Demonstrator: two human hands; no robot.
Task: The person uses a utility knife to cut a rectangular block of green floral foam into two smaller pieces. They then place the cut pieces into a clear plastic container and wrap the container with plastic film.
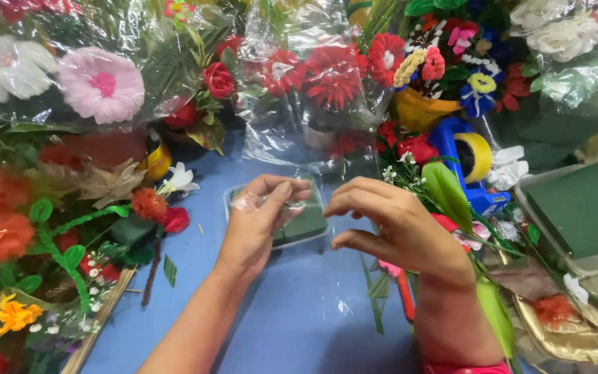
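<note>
Resting on the blue table point(299, 312), a small clear plastic tray point(279, 215) filled with a dark green foam block point(306, 223) is touched by the left hand point(261, 221), whose fingers are curled shut on a piece of clear film point(271, 199) held over the tray's top. The right hand point(396, 221) is held just beside the tray, its fingers bent and pinched together; whether anything is caught between them cannot be told. Bouquets wrapped in crinkled clear cellophane point(299, 118) are stacked behind the tray, with red, pink and white artificial flowers showing through. A blue tape dispenser point(461, 170) carrying a yellow roll is seen to the right, near a larger clear tray point(576, 260) with a second green foam block point(586, 208) inside.
</note>
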